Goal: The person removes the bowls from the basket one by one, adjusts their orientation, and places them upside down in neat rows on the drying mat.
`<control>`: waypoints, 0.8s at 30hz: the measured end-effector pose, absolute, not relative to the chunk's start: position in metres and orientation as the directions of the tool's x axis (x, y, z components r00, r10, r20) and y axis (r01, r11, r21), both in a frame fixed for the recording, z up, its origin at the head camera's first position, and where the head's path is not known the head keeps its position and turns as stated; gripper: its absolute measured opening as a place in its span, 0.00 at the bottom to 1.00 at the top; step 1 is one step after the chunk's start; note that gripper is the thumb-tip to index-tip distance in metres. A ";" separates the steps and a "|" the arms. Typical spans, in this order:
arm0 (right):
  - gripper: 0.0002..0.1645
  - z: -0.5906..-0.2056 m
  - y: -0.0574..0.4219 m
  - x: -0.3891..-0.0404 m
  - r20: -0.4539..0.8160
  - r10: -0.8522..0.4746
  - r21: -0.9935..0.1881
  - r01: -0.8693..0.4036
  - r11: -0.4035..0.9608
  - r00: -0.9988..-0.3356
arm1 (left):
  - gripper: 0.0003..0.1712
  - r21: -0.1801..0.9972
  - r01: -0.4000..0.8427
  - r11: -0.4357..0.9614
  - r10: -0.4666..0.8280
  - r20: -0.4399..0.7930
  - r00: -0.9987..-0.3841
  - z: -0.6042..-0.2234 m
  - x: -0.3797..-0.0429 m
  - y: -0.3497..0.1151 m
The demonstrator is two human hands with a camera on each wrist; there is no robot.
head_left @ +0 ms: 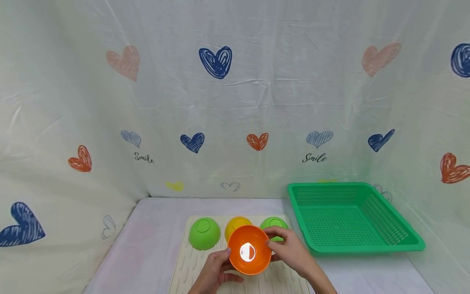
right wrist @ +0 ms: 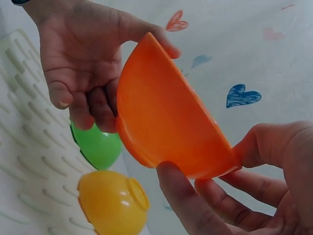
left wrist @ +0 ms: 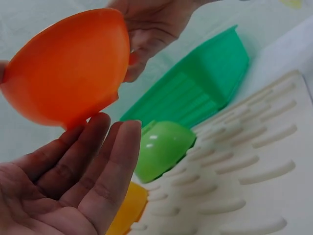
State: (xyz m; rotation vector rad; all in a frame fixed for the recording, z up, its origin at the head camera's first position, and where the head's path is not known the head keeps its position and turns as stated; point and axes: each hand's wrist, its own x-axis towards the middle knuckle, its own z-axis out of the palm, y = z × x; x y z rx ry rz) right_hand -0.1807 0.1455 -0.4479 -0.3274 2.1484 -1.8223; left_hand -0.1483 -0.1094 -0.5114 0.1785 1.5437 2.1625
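Both hands hold an orange bowl (head_left: 240, 261) above the white ridged mat, its opening tilted toward the head camera. The left hand (head_left: 216, 269) has its thumb at the rim and its fingertips against the underside near the foot, as the left wrist view shows. On the other side, the right hand (head_left: 290, 249) grips the bowl with its thumb at the rim and fingers around the outer wall. Upside down behind it are a yellow bowl (head_left: 236, 222), partly hidden, and two green bowls, one at the left (head_left: 204, 234) and one at the right (head_left: 273, 221).
A white drying mat (head_left: 183, 261) with raised ridges lies on the cloth-covered table (head_left: 128, 245). To its right stands a green plastic basket (head_left: 330, 212) with perforated walls. A pale curtain (head_left: 235, 106) printed with hearts hangs behind and along the sides.
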 end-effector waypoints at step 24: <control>0.21 -0.452 0.158 -0.177 0.093 -0.344 -0.939 -0.197 0.281 -0.934 | 0.41 0.964 0.219 0.153 0.314 0.162 -0.935 -0.493 -0.139 -0.122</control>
